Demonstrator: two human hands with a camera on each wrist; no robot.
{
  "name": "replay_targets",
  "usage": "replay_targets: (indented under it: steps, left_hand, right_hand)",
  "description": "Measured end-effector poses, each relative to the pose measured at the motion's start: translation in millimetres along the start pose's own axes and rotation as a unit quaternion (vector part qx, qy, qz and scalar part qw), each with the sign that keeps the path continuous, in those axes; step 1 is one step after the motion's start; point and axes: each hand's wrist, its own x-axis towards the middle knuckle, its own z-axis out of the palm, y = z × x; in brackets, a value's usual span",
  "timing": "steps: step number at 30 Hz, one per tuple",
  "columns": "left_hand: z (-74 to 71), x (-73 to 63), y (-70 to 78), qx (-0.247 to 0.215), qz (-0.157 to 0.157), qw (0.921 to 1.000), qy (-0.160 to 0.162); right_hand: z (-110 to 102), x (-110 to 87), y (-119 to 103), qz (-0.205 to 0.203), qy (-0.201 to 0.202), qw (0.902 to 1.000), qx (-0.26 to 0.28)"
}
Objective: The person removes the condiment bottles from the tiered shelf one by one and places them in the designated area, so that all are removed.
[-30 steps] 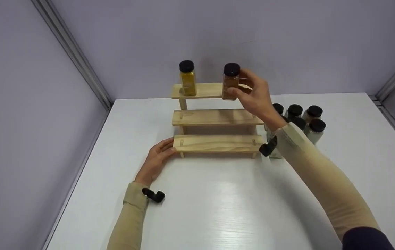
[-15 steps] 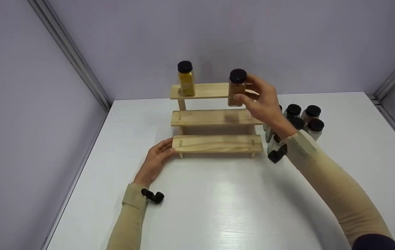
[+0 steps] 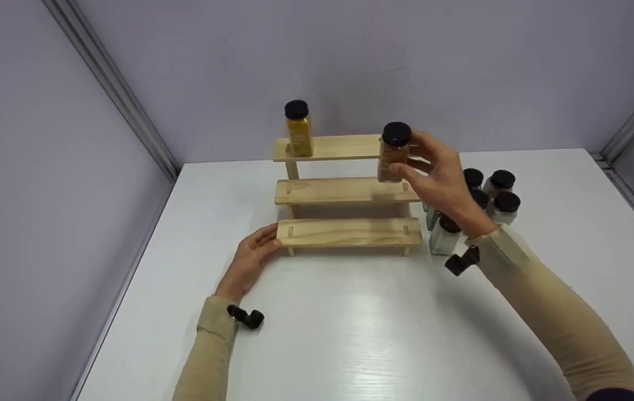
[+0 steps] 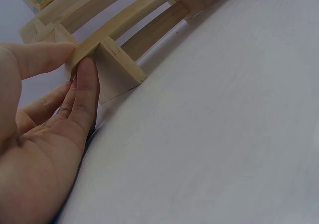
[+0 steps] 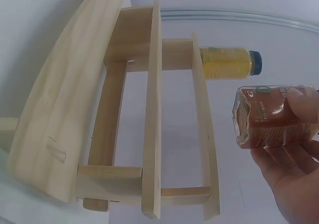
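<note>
My right hand (image 3: 438,172) grips a square spice jar (image 3: 393,156) of reddish-brown powder with a black lid. It holds the jar upright, in front of the right end of the top step of a three-step wooden rack (image 3: 350,233). The right wrist view shows the bottom of this jar (image 5: 271,117) apart from the rack. With thumb and fingers my left hand (image 3: 249,260) pinches the left end of the rack's lowest step, as the left wrist view confirms. A jar of yellow spice (image 3: 299,131) stands at the left of the top step.
Several black-lidded jars (image 3: 505,205) stand clustered on the white table (image 3: 317,334) to the right of the rack, partly behind my right hand and wrist. One clear jar (image 3: 444,236) stands nearest the front. A pale wall (image 3: 228,72) rises behind the rack.
My right hand has moved the reddish-brown jar right and downward in the head view, away from the middle of the top step. My left hand stays on the lowest step.
</note>
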Motion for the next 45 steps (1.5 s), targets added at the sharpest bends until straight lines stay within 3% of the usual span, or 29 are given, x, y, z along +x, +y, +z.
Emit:
replay_targets:
  steps: [18, 28, 38, 45]
  left_hand:
    - [-0.6, -1.5, 1.9, -0.001, 0.003, 1.0, -0.001]
    - [-1.4, -1.3, 0.1, -0.002, 0.0, 1.0, 0.002]
    - [-1.9, 0.7, -0.4, 0.015, 0.003, 0.9999, -0.001]
    - [-2.7, -0.4, 0.9, 0.011, 0.005, 0.9999, 0.0]
  right_hand:
    - [-30, -29.0, 0, 0.013, 0.005, 0.9999, -0.007]
    - [-47, -43.2, 3, 0.021, 0.0, 0.9996, 0.022]
    - [-76, -62.9, 8, -0.009, 0.0, 1.0, -0.003]
    - [-86, -74.6, 14, 0.002, 0.004, 0.9999, -0.011]
